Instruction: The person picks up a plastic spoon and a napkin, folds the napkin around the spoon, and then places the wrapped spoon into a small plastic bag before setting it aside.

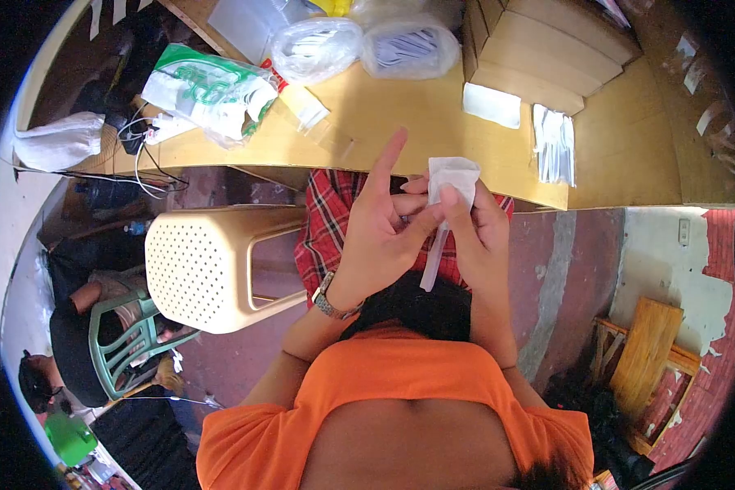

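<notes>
Near the table's front edge, my right hand [476, 233] pinches a small white paper-like pouch [454, 173], its thumb lying on the front. From the pouch a narrow translucent strip [435, 260] hangs down between the hands. My left hand [389, 214] is beside it on the left, index finger stretched upward, thumb and another finger closed at the pouch's lower left edge. What the left fingertips grip there is too small to make out clearly. A watch [332, 296] is on the left wrist.
On the wooden table [400, 114] are a green-white plastic bag [208, 90], two clear bags of white pieces [408, 51], a white strip stack [554, 145] and a cardboard box [547, 49]. A beige stool [192, 269] stands left; a person [73, 343] sits at lower left.
</notes>
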{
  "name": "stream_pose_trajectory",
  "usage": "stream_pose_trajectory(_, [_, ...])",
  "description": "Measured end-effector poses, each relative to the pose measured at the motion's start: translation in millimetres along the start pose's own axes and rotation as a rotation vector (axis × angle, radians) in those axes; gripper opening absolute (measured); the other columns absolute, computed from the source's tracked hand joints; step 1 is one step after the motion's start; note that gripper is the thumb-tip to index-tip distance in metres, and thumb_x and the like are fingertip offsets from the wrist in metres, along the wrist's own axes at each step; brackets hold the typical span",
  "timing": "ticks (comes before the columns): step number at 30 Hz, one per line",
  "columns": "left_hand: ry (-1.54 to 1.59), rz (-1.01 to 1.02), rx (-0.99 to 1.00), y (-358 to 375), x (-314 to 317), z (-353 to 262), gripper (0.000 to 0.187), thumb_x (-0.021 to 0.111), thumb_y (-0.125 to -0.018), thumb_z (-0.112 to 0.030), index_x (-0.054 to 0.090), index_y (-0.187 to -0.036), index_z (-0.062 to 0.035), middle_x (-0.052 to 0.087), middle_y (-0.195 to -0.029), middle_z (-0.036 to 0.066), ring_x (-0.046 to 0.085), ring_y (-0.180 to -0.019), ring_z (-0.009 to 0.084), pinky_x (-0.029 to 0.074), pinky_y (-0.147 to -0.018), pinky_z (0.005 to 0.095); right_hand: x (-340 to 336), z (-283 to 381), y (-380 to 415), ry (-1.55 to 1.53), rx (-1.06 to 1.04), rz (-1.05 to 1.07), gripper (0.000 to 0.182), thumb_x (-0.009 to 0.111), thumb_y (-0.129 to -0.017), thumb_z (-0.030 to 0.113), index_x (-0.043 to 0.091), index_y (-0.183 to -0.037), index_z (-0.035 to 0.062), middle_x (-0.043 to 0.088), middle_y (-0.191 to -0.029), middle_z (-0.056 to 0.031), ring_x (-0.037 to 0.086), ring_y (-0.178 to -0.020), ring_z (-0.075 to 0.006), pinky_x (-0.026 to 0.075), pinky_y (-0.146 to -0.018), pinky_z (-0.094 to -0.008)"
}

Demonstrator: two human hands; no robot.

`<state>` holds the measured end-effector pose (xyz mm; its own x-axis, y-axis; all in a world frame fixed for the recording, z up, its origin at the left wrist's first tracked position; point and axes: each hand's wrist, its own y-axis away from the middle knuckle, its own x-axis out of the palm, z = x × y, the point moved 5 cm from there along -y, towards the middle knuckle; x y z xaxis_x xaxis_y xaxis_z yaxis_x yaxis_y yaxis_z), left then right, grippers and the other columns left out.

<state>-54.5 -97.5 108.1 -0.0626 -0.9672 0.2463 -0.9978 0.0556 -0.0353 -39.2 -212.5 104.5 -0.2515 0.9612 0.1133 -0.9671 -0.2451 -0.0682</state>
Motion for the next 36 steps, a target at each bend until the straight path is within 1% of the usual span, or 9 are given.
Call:
stream_pose_trajectory(6, [-0.049,-0.046,-0.059,-1,-4,11,0.074,0.059,-0.085,0.002,0.013,-0.143,-0.0027,0.068,-0.091,0.013,0.059,-0.074,0.0056,0.044,-0.061,0.0162,1,-8,-7,-0.091,0.026,-0.050,0.029,0.045,-0.097,0.021,0.053,-0.111,-0.0030,0.064,-0.095,-0.0096,0.059,-0.086,-0.0124,0.046,-0.078,-0.0246])
stream_pose_trajectory(12, [-0.189,-0.095,-0.026,-2,-5,12,0.075,0.062,-0.082,0.001,0.017,-0.142,-0.0007,0.069,-0.077,0.010,0.061,-0.067,0.0064,0.046,-0.059,0.0186,1,-7,-12,-0.117,-0.024,-0.098,0.029,0.044,-0.098,0.022,0.051,-0.110,-0.0026,0.063,-0.091,-0.0093,0.059,-0.085,-0.0138,0.046,-0.078,-0.0261])
stream_pose_trajectory(15, [-0.115,-0.096,-0.027,-4,-4,14,0.076,0.063,-0.081,0.000,0.017,-0.141,0.0005,0.068,-0.072,0.009,0.061,-0.064,0.0067,0.047,-0.059,0.0198,1,-7,-10,-0.137,0.013,-0.127,0.030,0.044,-0.098,0.024,0.050,-0.110,-0.0025,0.062,-0.091,-0.0094,0.059,-0.085,-0.0143,0.046,-0.078,-0.0265])
stream_pose_trajectory(21, [-0.276,-0.082,0.049,-4,-2,11,0.074,0.064,-0.081,-0.003,0.019,-0.140,0.0001,0.069,-0.074,0.010,0.063,-0.065,0.0104,0.048,-0.060,0.0225,-1,-5,-8,-0.049,-0.044,-0.194,0.030,0.042,-0.098,0.025,0.051,-0.108,-0.0022,0.062,-0.088,-0.0096,0.059,-0.085,-0.0150,0.046,-0.077,-0.0267])
stream_pose_trajectory(26, [-0.539,-0.034,-0.008,-7,-1,2,0.036,0.066,-0.082,-0.010,0.055,-0.115,-0.0012,0.069,-0.083,0.010,0.065,-0.074,0.0172,0.049,-0.070,0.0248,-9,-9,-12,-0.076,-0.043,-0.253,0.029,0.042,-0.098,0.026,0.052,-0.104,-0.0012,0.062,-0.086,-0.0093,0.061,-0.079,-0.0166,0.048,-0.074,-0.0278])
stream_pose_trajectory(29, [-0.628,-0.153,-0.022,-14,-28,12,0.030,0.067,-0.081,-0.011,0.061,-0.109,-0.0004,0.068,-0.089,0.012,0.066,-0.078,0.0198,0.050,-0.071,0.0268,-34,-12,-13,-0.121,-0.025,-0.360,0.027,0.043,-0.098,0.026,0.052,-0.099,0.0006,0.061,-0.082,-0.0078,0.060,-0.065,-0.0161,0.049,-0.062,-0.0280])
stream_pose_trajectory(32, [-0.800,-0.363,0.081,-35,-92,34,0.028,0.067,-0.080,-0.009,0.061,-0.105,0.0007,0.067,-0.092,0.015,0.067,-0.081,0.0216,0.052,-0.068,0.0309,-63,-3,-10,-0.363,-0.082,-0.375,0.024,0.046,-0.097,0.026,0.050,-0.104,0.0031,0.058,-0.084,-0.0060,0.051,-0.056,-0.0107,0.043,-0.046,-0.0229])
stream_pose_trajectory(34, [-1.053,-0.315,0.155,-51,-138,74,0.033,0.069,-0.077,-0.008,0.060,-0.107,-0.0005,0.065,-0.098,0.018,0.065,-0.088,0.0270,0.052,-0.075,0.0359,-79,8,-7,-0.341,-0.114,-0.462,0.024,0.046,-0.097,0.027,0.049,-0.102,0.0035,0.057,-0.081,-0.0055,0.045,-0.049,-0.0074,0.035,-0.039,-0.0201])
stream_pose_trajectory(36, [-1.166,-0.241,0.259,-57,-146,85,0.035,0.070,-0.073,-0.007,0.059,-0.106,0.0003,0.063,-0.100,0.020,0.060,-0.092,0.0333,0.049,-0.080,0.0399,-88,16,-6,-0.337,-0.147,-0.488,0.023,0.046,-0.097,0.026,0.048,-0.102,0.0036,0.056,-0.081,-0.0056,0.040,-0.046,-0.0053,0.029,-0.035,-0.0181])
